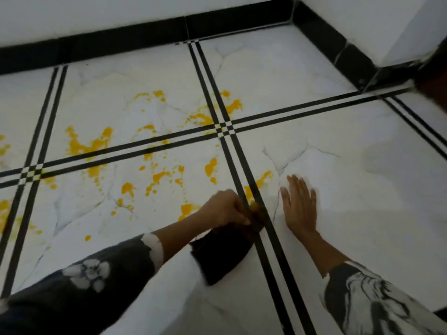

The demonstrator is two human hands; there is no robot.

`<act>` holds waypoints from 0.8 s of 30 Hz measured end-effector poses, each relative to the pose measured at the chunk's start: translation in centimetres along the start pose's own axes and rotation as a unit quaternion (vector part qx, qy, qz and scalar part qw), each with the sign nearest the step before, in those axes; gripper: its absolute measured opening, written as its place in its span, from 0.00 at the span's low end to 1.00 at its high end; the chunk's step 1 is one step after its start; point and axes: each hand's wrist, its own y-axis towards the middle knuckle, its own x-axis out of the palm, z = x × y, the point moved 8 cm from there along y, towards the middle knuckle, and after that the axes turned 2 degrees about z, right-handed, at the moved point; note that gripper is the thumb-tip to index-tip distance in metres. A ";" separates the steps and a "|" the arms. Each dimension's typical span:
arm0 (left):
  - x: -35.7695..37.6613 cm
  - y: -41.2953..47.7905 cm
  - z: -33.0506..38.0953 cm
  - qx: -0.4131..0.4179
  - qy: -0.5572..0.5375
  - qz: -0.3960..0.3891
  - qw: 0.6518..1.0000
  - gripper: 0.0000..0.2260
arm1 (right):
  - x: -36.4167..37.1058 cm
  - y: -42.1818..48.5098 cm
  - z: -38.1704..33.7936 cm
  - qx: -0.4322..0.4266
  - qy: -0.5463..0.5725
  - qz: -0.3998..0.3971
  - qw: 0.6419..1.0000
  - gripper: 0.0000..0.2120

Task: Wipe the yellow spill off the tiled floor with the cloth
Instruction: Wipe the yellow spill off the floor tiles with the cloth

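Yellow spill (157,177) lies in blotches and splashes over several white marble-look tiles of the floor (338,165), mostly left of centre. My left hand (225,209) grips the top end of a dark brown cloth (222,255), which trails back along the floor toward me. The hand and cloth sit at the near right end of the spill, on a black double tile line with a yellow smear (249,192) just beyond the knuckles. My right hand (300,209) lies flat on a clean tile, fingers straight, to the right of that line.
A black skirting (145,37) runs along the white wall at the back and turns at a corner on the right (348,49). A dark blurred shape (433,76) shows at the right edge. More yellow marks reach the left edge (3,209).
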 end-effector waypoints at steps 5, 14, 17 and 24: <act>-3.0 4.1 -0.1 -0.057 -0.170 0.280 0.943 0.14 | -1.1 0.3 2.9 0.041 -0.032 0.001 0.999 0.27; 3.0 7.7 1.3 -0.027 -0.023 0.315 0.948 0.27 | 0.8 1.6 4.1 -0.012 -0.058 0.002 0.998 0.32; 3.8 9.2 0.3 -0.050 0.080 0.304 0.948 0.30 | 1.1 2.8 3.8 -0.032 -0.055 0.000 0.998 0.28; 5.9 14.2 4.6 0.059 0.192 0.198 0.959 0.29 | 2.2 3.6 4.6 -0.033 -0.131 -0.007 0.991 0.27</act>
